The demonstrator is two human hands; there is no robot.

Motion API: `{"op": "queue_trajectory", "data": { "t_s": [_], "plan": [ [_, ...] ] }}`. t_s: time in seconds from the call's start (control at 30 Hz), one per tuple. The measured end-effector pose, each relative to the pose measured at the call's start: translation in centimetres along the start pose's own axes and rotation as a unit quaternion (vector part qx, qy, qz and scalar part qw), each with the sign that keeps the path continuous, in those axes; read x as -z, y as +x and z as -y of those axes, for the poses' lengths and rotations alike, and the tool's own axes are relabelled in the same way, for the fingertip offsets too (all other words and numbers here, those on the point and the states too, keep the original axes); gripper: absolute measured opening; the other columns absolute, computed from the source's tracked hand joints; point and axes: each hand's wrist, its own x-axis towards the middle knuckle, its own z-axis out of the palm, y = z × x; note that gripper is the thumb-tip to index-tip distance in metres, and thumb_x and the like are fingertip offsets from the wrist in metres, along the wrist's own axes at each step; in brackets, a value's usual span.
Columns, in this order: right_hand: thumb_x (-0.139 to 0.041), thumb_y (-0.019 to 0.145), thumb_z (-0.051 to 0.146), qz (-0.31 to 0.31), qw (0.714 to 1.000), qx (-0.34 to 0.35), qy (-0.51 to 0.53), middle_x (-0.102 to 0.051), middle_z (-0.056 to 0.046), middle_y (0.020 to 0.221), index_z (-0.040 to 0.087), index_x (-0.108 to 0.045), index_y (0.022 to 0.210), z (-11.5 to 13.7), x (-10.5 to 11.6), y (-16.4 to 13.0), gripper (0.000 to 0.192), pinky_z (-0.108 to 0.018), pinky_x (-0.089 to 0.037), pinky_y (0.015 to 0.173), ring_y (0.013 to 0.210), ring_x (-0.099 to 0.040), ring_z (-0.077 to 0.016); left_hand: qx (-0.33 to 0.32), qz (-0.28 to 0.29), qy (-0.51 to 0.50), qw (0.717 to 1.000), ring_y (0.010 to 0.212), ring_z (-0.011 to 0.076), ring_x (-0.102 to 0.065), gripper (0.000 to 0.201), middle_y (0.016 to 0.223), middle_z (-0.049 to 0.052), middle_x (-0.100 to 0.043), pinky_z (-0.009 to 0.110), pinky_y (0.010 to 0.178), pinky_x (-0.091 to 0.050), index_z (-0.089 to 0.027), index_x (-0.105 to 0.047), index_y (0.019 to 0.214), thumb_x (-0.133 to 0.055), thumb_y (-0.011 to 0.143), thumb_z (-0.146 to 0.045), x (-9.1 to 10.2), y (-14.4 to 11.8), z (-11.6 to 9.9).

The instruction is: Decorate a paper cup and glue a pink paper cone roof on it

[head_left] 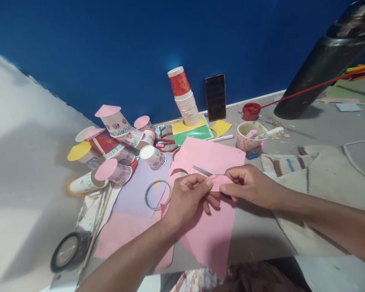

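Head view: both hands meet at frame centre over a pink paper sheet point(211, 233) on the grey floor. Small pink paper piece point(219, 181) is pinched between them, thumb and fingertips of the left hand point(187, 196) on its 9 o'clock edge, thumb and index of the right hand point(251, 184) on its 3 o'clock edge. Both hands closed on the piece, other fingers curled under. Scissors point(202, 170) lie on the sheet at 11 o'clock of the piece, just beside the left fingertips. Tape ring point(158, 194) at 9 o'clock of the left hand. Decorated paper cups point(115, 140) cluster at 10 o'clock, cup stack point(185, 99) and phone point(215, 97) at 12, patterned bowl point(249, 136) with markers at 1.
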Motion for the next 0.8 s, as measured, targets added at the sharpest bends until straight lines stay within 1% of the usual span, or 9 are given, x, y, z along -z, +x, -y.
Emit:
{"op": "queue_trajectory", "data": {
  "t_s": [0.1, 0.2, 0.3, 0.4, 0.47, 0.6, 0.67, 0.8],
  "plan": [
    [-0.066, 0.085, 0.04, 0.016, 1.0, -0.004, 0.005, -0.065, 0.001, 0.057, 0.022, -0.056, 0.062, 0.22, 0.05, 0.01, 0.032, -0.025, -0.034, 0.051, 0.053, -0.053, -0.0116, 0.019, 0.013, -0.026, 0.999, 0.04, 0.0144, -0.065, 0.034, 0.06, 0.01, -0.075, 0.02, 0.039, -0.049, -0.012, -0.064, 0.072, -0.085, 0.077, -0.039, 0.26, 0.11, 0.26],
    [-0.066, 0.084, 0.039, 0.018, 1.0, -0.014, -0.001, -0.063, 0.002, 0.056, 0.022, -0.054, 0.06, 0.47, 0.08, -0.06, 0.031, -0.026, -0.033, 0.051, 0.052, -0.051, -0.0112, 0.031, 0.03, -0.033, 0.999, 0.042, 0.0156, -0.067, 0.035, 0.06, 0.009, -0.075, 0.018, 0.036, -0.047, -0.012, -0.064, 0.073, -0.085, 0.078, -0.039, 0.5, 0.28, 0.69],
    [-0.066, 0.083, 0.036, 0.016, 0.999, -0.025, -0.019, -0.061, 0.002, 0.056, 0.022, -0.054, 0.058, 0.64, 0.17, -0.17, 0.031, -0.026, -0.033, 0.051, 0.053, -0.05, -0.0113, 0.052, 0.057, -0.02, 0.997, 0.045, 0.0169, -0.071, 0.035, 0.064, 0.009, -0.076, 0.017, 0.036, -0.046, -0.012, -0.065, 0.077, -0.086, 0.078, -0.04, 0.65, 0.27, 0.94],
    [-0.065, 0.084, 0.036, 0.032, 0.999, -0.029, -0.031, -0.062, 0.002, 0.056, 0.021, -0.056, 0.058, 0.68, 0.23, -0.25, 0.03, -0.026, -0.034, 0.052, 0.054, -0.051, -0.0118, 0.071, 0.089, 0.01, 0.993, 0.049, 0.0177, -0.073, 0.038, 0.066, 0.009, -0.076, 0.017, 0.038, -0.047, -0.011, -0.065, 0.078, -0.086, 0.078, -0.042, 0.65, 0.05, 0.84],
    [-0.065, 0.085, 0.038, 0.042, 0.998, -0.027, -0.027, -0.064, 0.001, 0.059, 0.021, -0.058, 0.061, 0.65, 0.19, -0.3, 0.03, -0.026, -0.036, 0.054, 0.056, -0.053, -0.0124, 0.072, 0.095, 0.018, 0.993, 0.049, 0.0179, -0.073, 0.039, 0.065, 0.009, -0.076, 0.016, 0.038, -0.047, -0.011, -0.064, 0.077, -0.086, 0.079, -0.044, 0.6, -0.1, 0.7],
    [-0.063, 0.088, 0.043, 0.037, 0.999, -0.016, -0.029, -0.068, -0.001, 0.063, 0.02, -0.059, 0.068, 0.56, -0.01, -0.46, 0.031, -0.027, -0.04, 0.056, 0.059, -0.058, -0.0141, 0.07, 0.089, 0.023, 0.993, 0.046, 0.0164, -0.071, 0.039, 0.061, 0.008, -0.075, 0.016, 0.037, -0.045, -0.012, -0.064, 0.078, -0.085, 0.081, -0.045, 0.59, -0.21, 0.64],
    [-0.061, 0.089, 0.041, 0.039, 0.999, -0.009, -0.034, -0.066, 0.0, 0.062, 0.02, -0.059, 0.067, 0.5, -0.11, -0.52, 0.031, -0.027, -0.039, 0.056, 0.058, -0.056, -0.0136, 0.077, 0.101, 0.031, 0.991, 0.044, 0.0151, -0.069, 0.04, 0.059, 0.007, -0.074, 0.015, 0.036, -0.044, -0.012, -0.065, 0.079, -0.084, 0.082, -0.046, 0.69, -0.2, 0.74],
    [-0.058, 0.086, 0.035, 0.041, 0.999, -0.006, -0.019, -0.059, 0.001, 0.058, 0.021, -0.054, 0.061, 0.24, -0.34, -0.43, 0.029, -0.027, -0.034, 0.054, 0.056, -0.05, -0.0121, 0.088, 0.143, 0.048, 0.985, 0.044, 0.0135, -0.068, 0.041, 0.059, 0.007, -0.073, 0.016, 0.039, -0.045, -0.01, -0.069, 0.084, -0.081, 0.084, -0.049, 0.89, -0.18, 0.85]
  ]
}}
